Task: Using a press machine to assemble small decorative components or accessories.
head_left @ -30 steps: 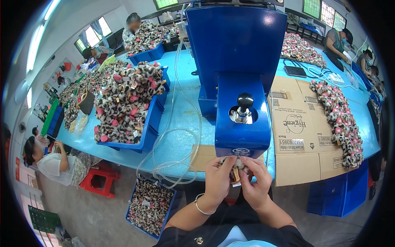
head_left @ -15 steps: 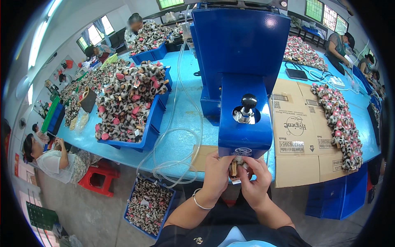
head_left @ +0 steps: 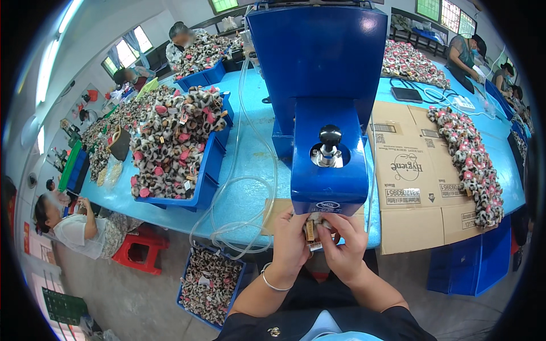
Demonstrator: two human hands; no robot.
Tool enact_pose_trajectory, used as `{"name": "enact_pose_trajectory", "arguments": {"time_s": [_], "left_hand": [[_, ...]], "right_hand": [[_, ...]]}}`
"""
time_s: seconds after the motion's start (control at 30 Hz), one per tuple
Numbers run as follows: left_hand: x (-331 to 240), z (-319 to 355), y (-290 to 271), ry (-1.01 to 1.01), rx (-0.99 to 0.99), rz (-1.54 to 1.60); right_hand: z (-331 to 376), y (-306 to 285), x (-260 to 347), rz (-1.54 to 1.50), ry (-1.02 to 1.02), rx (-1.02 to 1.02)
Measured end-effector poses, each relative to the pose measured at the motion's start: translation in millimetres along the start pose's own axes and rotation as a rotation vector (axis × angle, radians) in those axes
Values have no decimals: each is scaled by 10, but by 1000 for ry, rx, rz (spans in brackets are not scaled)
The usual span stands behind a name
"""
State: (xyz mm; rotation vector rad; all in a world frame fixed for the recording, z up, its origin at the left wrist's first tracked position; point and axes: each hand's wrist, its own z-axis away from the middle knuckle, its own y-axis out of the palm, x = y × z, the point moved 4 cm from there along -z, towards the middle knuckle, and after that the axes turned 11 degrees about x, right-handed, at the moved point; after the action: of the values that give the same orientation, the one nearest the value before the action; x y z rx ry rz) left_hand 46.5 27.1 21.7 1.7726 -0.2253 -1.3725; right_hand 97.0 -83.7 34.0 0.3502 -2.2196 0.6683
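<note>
Both my hands are closed around a small furry plush toy [head_left: 325, 222] in grey and white, right under the front head of a blue press-like machine [head_left: 329, 184]. My left hand [head_left: 290, 241] grips it from the left side. Thumb and fingers of my right hand [head_left: 346, 245] pinch it from the right. A tan tag [head_left: 310, 230] hangs from the toy between the hands, with a white label end below it. The machine's head hides the toy's upper part and some fingertips. A black knob [head_left: 330, 135] stands on top of the head.
Left of the machine, a blue bin [head_left: 211, 173] is heaped with plush toys, and clear tubing [head_left: 273, 170] loops over the blue table. Another filled bin [head_left: 181, 295] stands on the floor. A flattened cardboard sheet [head_left: 398, 227] lies at right beside rows of toys [head_left: 469, 165]. Several people sit around.
The whole view has shifted slightly, so the machine and hands appear a little further left. My hands stay on the toy under the machine head, with small finger movements.
</note>
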Motion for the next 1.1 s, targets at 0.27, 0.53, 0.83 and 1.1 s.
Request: {"name": "enact_pose_trajectory", "arguments": {"time_s": [0.27,0.53,0.83,1.1], "left_hand": [[212,99,-223,-146,-34,7],[813,236,127,-307,137,21],[1585,350,990,-666,644,-317],[1613,319,1036,-769,742,-430]], "right_hand": [[147,-99,-164,5,156,18],[366,-606,-227,407,73,137],[1015,-2129,-830,495,359,-190],[1093,-4100,-1784,1023,377,-600]]}}
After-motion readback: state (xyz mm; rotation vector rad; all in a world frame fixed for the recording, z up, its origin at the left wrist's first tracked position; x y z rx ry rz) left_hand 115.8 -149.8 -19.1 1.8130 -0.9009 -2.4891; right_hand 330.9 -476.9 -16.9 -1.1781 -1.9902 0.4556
